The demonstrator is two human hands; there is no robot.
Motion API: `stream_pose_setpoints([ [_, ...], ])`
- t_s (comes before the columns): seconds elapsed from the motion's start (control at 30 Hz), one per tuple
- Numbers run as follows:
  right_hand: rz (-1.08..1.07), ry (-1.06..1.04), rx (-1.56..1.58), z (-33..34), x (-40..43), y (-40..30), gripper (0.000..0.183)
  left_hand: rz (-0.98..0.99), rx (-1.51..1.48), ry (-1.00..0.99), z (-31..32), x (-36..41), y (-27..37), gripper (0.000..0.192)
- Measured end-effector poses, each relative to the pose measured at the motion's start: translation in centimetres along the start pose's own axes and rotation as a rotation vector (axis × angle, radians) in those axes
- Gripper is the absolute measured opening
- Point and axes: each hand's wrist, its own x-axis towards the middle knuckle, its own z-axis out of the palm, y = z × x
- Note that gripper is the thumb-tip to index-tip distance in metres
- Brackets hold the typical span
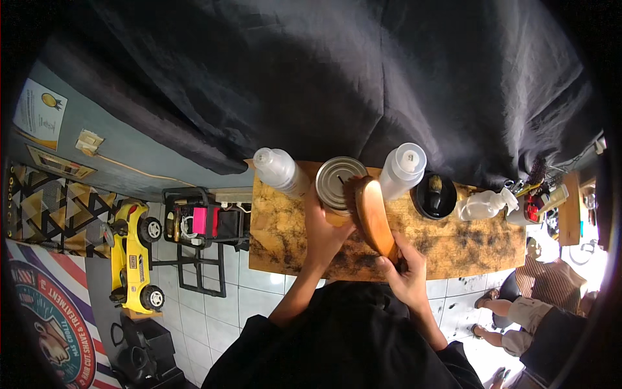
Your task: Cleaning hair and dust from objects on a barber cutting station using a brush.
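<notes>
My left hand [324,238] is wrapped around a round metal can [337,182], whose ribbed end with a short dark slot faces up. In my right hand [407,270] is a curved wooden brush [375,214], its dark bristles turned left against or very close to the can's side. Both are above a wooden tabletop [286,243] with dark scorched-looking patches. A translucent plastic bottle [279,170] stands to the left of the can, and a clear-capped bottle [403,167] to its right. The fingers behind the can are hidden.
Farther right are a black bowl [448,210] with a shaving brush [435,192], a clear pump bottle [481,205] and a tool holder [517,214]. Black cloth [316,97] hangs behind. A wheeled cart [199,228] and yellow toy car [131,262] stand left; a person [534,321] is lower right.
</notes>
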Motion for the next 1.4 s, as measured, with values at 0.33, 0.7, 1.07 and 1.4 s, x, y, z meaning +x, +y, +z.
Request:
stream_pose_setpoints([
  [0.33, 0.058, -0.075, -0.075, 0.7, -0.3, -1.2, 0.05, 0.155, 0.55, 0.37, -6.6, 2.0, -1.6, 0.082],
  [0.7, -0.091, -0.033, -0.093, 3.5, -2.0, -2.7, 0.046, 0.179, 0.403, 0.238, -8.9, 4.5, -5.2, 0.074],
  [1.07, -0.427, -0.291, -0.4, 6.7, -5.5, -4.7, 0.056, -0.038, 0.374, 0.106, -14.2, -4.9, 5.9, 0.064],
  [1.4, -0.306, -0.178, -0.449, 10.7, -4.5, -5.9, 0.051, -0.179, 0.769, 0.074, -18.4, -13.6, 6.1, 0.061],
])
